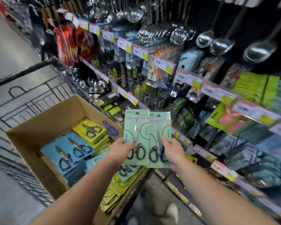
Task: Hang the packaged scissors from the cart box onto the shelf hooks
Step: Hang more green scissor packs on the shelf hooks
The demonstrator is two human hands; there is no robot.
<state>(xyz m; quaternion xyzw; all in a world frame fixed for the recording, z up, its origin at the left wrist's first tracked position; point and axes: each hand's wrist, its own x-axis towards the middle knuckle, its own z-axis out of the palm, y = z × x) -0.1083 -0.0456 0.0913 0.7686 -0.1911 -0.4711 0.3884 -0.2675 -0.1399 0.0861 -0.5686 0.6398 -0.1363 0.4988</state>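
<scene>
two mint-green scissor packs (147, 137): upright, side by side, edges overlapping, black handles down, held at 6 o'clock | cart box (44, 125): open cardboard, 8 o'clock, holds flat stacks of blue packs (66, 153) and yellow packs (91, 132)

Shelf goods (243, 153) are blurred; price tags (217, 91) are unreadable.

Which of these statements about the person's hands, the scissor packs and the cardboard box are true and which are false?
1. Each hand holds a green scissor pack. True: left hand, left pack; right hand, right pack.
2. The cardboard box is empty. False: blue packs and yellow packs lie inside.
3. The held packs already hang on hooks. False: both are in hand.
4. Ladles hang above.
True.
</scene>
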